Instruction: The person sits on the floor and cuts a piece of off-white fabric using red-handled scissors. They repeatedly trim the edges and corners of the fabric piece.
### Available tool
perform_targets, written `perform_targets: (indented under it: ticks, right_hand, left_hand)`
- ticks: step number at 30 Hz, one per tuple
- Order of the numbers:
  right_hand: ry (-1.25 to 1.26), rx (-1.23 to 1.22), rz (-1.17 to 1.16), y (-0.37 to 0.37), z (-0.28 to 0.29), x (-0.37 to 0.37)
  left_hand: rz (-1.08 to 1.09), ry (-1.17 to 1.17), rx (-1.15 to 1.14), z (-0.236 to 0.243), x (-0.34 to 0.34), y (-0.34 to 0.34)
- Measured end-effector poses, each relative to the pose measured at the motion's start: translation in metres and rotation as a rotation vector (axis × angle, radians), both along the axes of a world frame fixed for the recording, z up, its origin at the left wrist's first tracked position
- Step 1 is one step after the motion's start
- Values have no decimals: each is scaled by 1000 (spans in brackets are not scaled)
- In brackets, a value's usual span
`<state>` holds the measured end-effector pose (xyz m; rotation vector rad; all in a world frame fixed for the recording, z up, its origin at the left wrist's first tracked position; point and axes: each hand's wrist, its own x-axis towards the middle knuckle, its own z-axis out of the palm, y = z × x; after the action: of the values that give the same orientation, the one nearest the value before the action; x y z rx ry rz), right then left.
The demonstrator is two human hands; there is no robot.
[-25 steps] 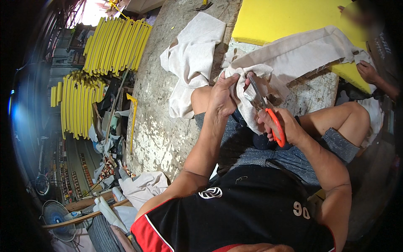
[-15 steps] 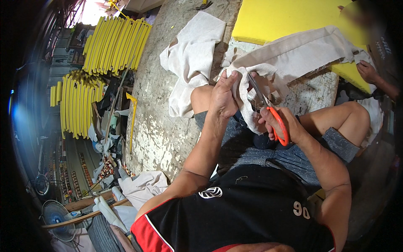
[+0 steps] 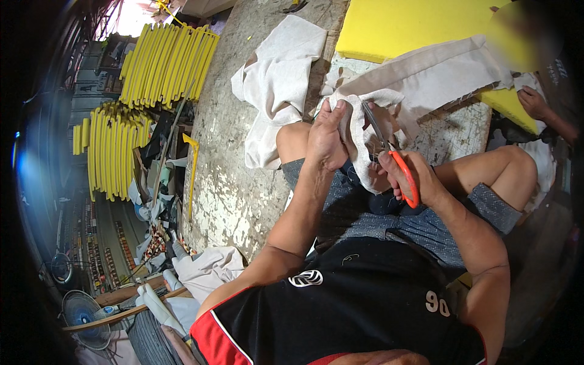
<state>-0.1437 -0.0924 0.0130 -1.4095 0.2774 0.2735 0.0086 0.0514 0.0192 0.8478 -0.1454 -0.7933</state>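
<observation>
My left hand (image 3: 326,137) pinches the edge of an off-white fabric piece (image 3: 359,143), thumb uppermost, above my lap. In my right hand (image 3: 420,173) is a pair of scissors (image 3: 406,177) with orange handles. Their dark blades point up and away, beside the fabric edge that my left hand holds. The handles sit close together; whether the blades grip cloth is hard to make out. From this piece a long off-white fabric strip (image 3: 432,76) with a frayed edge stretches to the far right.
A crumpled off-white cloth (image 3: 280,79) lies on the worn work surface (image 3: 225,158) to the left. Yellow foam (image 3: 413,27) is at the back. Another person's hand (image 3: 533,102) is at the right. Stacked yellow strips (image 3: 167,64) and a fan (image 3: 82,316) stand far left.
The scissors' handles have drawn closer together, and the blades have tipped slightly to the right. My left hand keeps its pinch on the fabric, nearly still.
</observation>
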Motion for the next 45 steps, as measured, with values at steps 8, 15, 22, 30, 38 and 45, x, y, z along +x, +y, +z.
perform_targets:
  ticks: [8, 15, 22, 30, 38, 45]
  right_hand:
    - [19, -37, -15, -1, -2, -1]
    - [-93, -63, -333, -13, -13, 8]
    - [-191, -128, -485, -23, -26, 16]
    - [-268, -92, -623, -36, -15, 14]
    - [-343, -227, -570, -53, 1, 12]
    - [-396, -347, -416, -43, -4, 9]
  left_hand:
    - [143, -75, 69, -12, -2, 1]
    - [124, 21, 117, 4, -19, -7]
    - [-143, 18, 244, -9, -54, -13]
    - [-31, -64, 465, -19, -55, -15]
    - [-99, 79, 285, -9, -51, -21]
    - [-274, 113, 309, -23, -40, -26]
